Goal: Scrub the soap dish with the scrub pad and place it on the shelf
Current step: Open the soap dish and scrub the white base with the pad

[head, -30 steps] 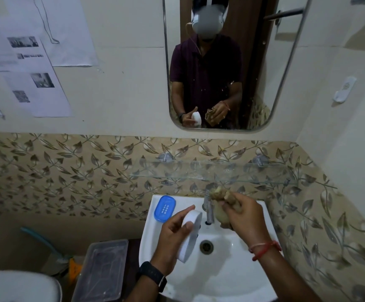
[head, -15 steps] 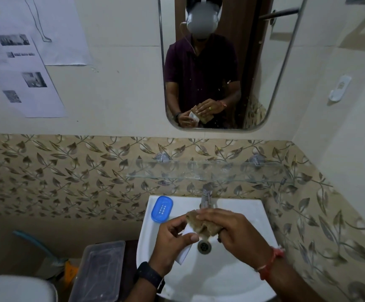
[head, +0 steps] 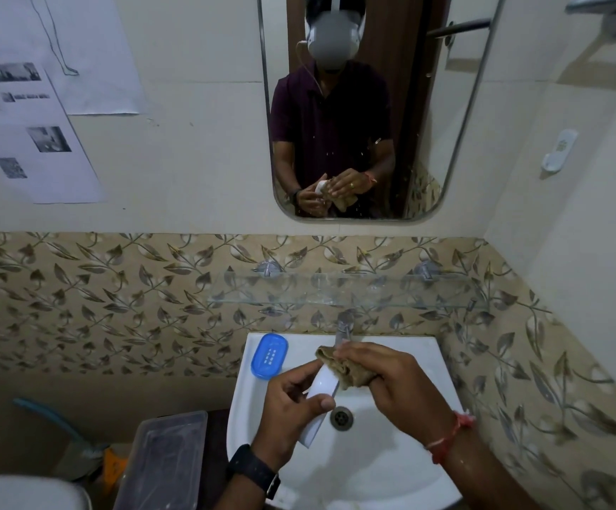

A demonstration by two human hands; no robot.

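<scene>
My left hand (head: 290, 406) grips a white soap dish (head: 323, 386), held on edge over the white sink (head: 391, 469). My right hand (head: 394, 384) holds a brown scrub pad (head: 336, 364) pressed against the upper end of the dish. Part of the dish is hidden behind my left fingers and the pad. A glass shelf (head: 347, 292) runs along the leaf-patterned tiles above the tap (head: 343, 327).
A blue soap dish part (head: 269, 355) lies on the sink's back left corner. The drain (head: 341, 417) sits below my hands. A clear plastic box (head: 163, 461) stands left of the sink. A mirror (head: 354, 104) hangs above, papers are taped to the left wall.
My right hand came down from the tap with the scrub pad and met the white dish. It now rubs the pad on the dish's upper end.
</scene>
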